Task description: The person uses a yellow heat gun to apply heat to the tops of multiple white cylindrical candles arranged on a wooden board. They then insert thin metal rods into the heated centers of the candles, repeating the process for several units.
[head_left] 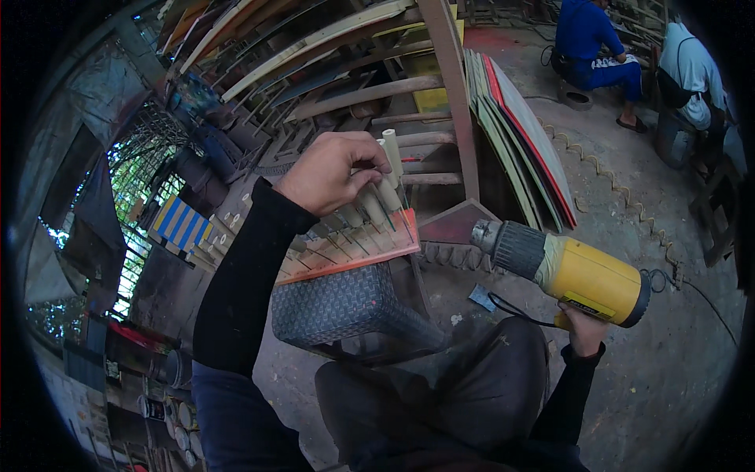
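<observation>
Right hand (586,330) is gripping a yellow heat gun (594,277); left hand (338,173), its grip unclear, is curling by pale cylinders (392,153) standing over an orange board (393,247). Work is seemingly underway; what's left isn't showing.

Grey flr (684,377), brn rack (450,94), L daylight (130,275)

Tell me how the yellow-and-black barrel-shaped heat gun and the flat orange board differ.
The yellow-and-black barrel-shaped heat gun is thick and rounded; the flat orange board is a long strip. The heat gun is held up in the right hand, while the board rests on a grey woven-textured stool. The heat gun ends in a metallic nozzle; the board bears many pale cylinders. Both are partly brightly coloured.
</observation>
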A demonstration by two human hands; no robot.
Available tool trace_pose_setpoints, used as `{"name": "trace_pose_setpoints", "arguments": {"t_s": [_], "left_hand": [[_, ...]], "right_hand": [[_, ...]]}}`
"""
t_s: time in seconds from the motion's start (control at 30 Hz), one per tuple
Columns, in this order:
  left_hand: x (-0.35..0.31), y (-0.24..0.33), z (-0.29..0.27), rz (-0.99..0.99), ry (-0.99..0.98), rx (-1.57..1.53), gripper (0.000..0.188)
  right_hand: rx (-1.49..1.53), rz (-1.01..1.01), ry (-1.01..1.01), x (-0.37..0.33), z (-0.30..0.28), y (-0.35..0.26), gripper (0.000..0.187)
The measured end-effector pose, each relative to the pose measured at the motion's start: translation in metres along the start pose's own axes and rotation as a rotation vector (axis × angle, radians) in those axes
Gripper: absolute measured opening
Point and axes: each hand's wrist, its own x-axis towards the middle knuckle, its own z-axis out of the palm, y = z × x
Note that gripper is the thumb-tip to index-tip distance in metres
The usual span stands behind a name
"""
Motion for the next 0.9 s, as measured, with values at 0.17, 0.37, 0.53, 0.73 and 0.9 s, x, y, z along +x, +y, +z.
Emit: {"name": "trace_pose_setpoints", "arguments": {"t_s": [0.17, 0.37, 0.53, 0.73, 0.9], "left_hand": [[0.001, 0.001, 0.001, -0.052, 0.022, -0.072, 0.02], [0.001, -0.005, 0.004, 0.007, 0.066, 0.001, 0.022], [-0.003, -0.002, 0.003, 0.059, 0.129, 0.076, 0.022], [-0.05, 0.01, -0.021, 0.025, 0.507, -0.024, 0.014], [-0.109, 0.01, 0.002, -0.124, 0.769, -0.14, 0.01]], "right_hand": [[0.046, -0.063, -0.024, 0.0, 0.002, 0.006, 0.032], [0.011, -0.056, -0.05, -0.001, 0.002, 0.003, 0.032], [0.025, -0.047, -0.052, -0.001, 0.006, -0.003, 0.031], [-0.249, -0.275, -0.059, -0.009, -0.008, 0.028, 0.034], [-0.509, -0.392, -0.15, -0.032, 0.014, 0.03, 0.043]]}}
